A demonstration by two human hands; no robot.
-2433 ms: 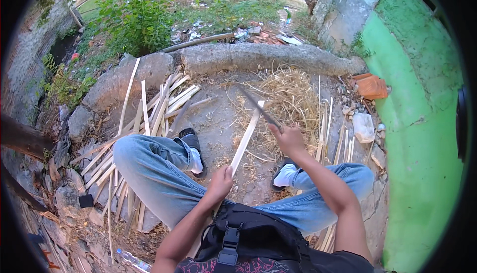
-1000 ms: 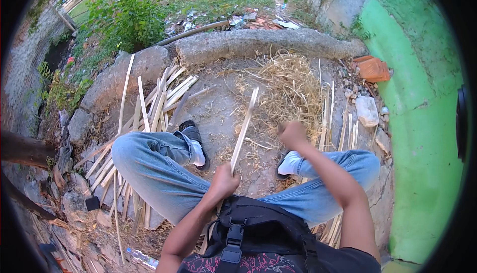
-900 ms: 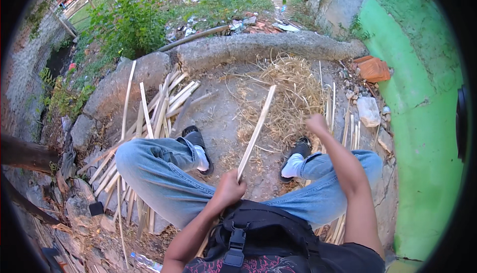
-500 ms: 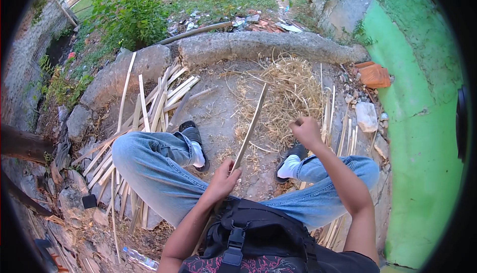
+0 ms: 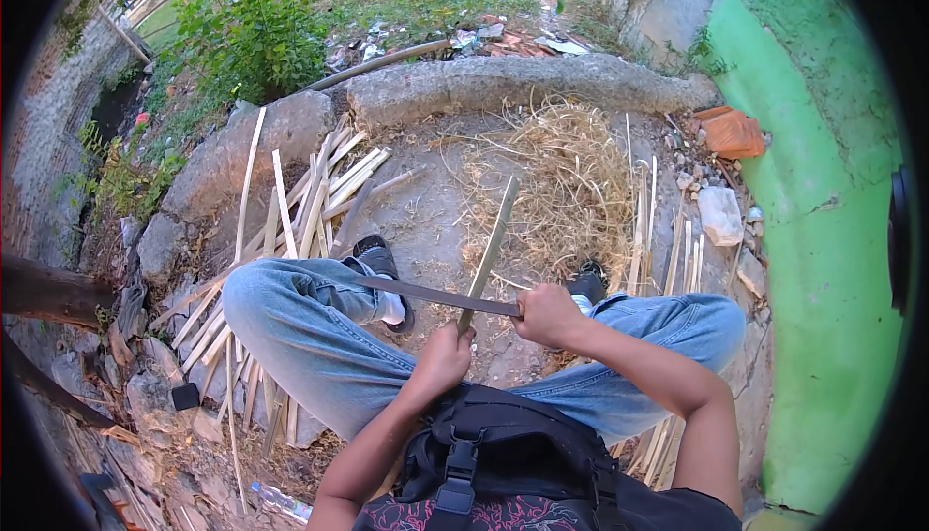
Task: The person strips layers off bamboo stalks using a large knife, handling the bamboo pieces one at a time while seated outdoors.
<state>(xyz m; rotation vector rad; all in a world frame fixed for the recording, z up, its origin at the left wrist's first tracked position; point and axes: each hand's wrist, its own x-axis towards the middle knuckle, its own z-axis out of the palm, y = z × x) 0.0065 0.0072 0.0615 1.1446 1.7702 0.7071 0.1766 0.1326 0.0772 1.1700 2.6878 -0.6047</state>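
My left hand (image 5: 444, 361) is closed round the lower part of a split bamboo strip (image 5: 497, 231), which slants up and away from my lap. In my right hand (image 5: 550, 316) is the handle of a long dark-bladed knife (image 5: 435, 296). The blade points left and crosses the strip just above my left hand, seemingly against it. Below my hands a black bag (image 5: 503, 444) with a buckle rests at my waist. My jeans-clad knees are spread to either side.
Bamboo strips (image 5: 312, 204) lie piled on the left, with more strips (image 5: 639, 231) on the right. Curly shavings (image 5: 561, 183) heap ahead, before a low stone kerb (image 5: 523, 81). A green wall (image 5: 823, 270) stands right. A plastic bottle (image 5: 281, 502) lies lower left.
My right hand has come down and left, bringing the knife blade across the strip. The strip has shifted slightly in my left hand, which keeps its hold.
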